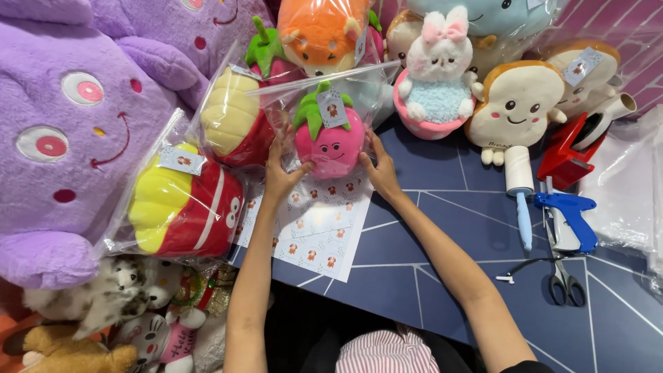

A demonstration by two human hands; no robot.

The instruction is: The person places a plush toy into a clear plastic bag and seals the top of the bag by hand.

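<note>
Right now I have both hands on the pink strawberry plush [330, 146] in its clear plastic bag [359, 86]: my left hand [282, 169] clasps its left side, my right hand [380, 169] presses its right side, fingers curled around it. Just beneath my grip lies a sticker sheet [314, 228] on the blue table [442, 228]. Left of my left hand sit two bagged fries plushes [186, 207]. Well off to the right of my right hand lie a lint roller [519, 183], a blue tagging gun [570, 214] and scissors [563, 280].
</note>
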